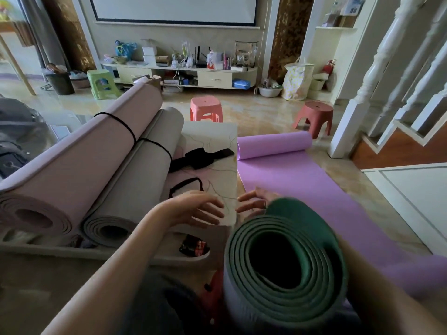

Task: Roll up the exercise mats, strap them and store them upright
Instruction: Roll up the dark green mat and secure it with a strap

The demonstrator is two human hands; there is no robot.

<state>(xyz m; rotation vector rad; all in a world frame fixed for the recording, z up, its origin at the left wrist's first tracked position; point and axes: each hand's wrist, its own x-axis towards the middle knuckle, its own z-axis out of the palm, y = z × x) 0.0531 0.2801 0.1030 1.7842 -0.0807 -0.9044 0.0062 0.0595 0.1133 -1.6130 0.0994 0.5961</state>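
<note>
Closest up: fat green foam mat rolled into a tube (285, 269), round open end facing the camera, not yet strapped. Tucked against the right arm, low on the right. Looks soft and squashy, light for its size, a bit springy, so likely to pop open if let go. Loose rings in the middle, so not wound very tight. Rough skin, not slippery. Best to hug round the middle with one arm and press the loose outer flap down flat.

Right hand (254, 201) just past the far top of the green roll, fingers straight and a little apart, pinching nothing; palm hidden behind the roll, so cannot tell if touching it. Left hand (198, 209) spread wide, hanging over the near edge of the low white table (217, 134), holding nothing.

Just beyond the left hand, on the table: thin black loop strap (186, 186). Farther back: wide black band strap (200, 157). Probably next: take the thin loop and slide it over the green roll's end.

To the left, on the table: big pink rolled mat (79, 160) and grey rolled mat (135, 180), side by side and touching, each with a black cord round it, both lying down, not upright yet.

To the right, on the floor: long purple mat (302, 180), mostly flat, rolled only at the far end.
</note>
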